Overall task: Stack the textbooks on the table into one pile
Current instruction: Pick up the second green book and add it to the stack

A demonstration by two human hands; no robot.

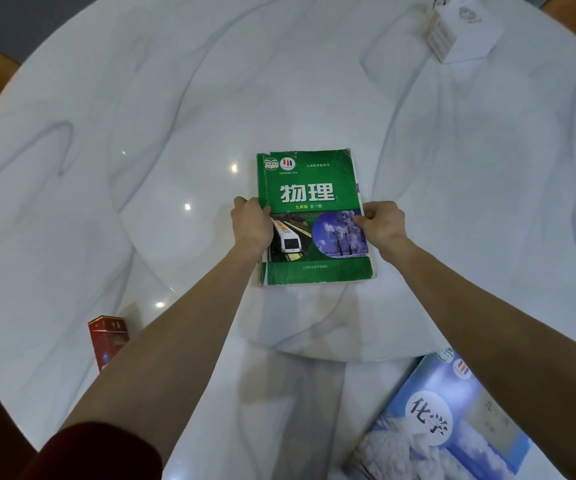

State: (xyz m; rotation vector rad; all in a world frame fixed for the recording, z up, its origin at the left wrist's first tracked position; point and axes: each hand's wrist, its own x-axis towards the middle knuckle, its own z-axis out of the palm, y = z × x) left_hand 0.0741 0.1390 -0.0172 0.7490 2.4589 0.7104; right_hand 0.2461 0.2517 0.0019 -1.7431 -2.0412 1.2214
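Observation:
A green textbook (pixel 311 188) with white characters on its cover lies flat in the middle of the round white marble table (pixel 141 133). Edges of something beneath it show along its right and bottom sides. My left hand (pixel 250 223) grips the book's left edge, thumb on the cover. My right hand (pixel 382 221) pinches its right edge. A blue textbook (pixel 453 420) with a snowy picture lies apart at the near right edge of the table.
A red carton (pixel 108 339) stands near the table's left front edge, beside my left forearm. A white tissue box (pixel 459 32) sits at the far right. Brown floor shows beyond the table's left rim.

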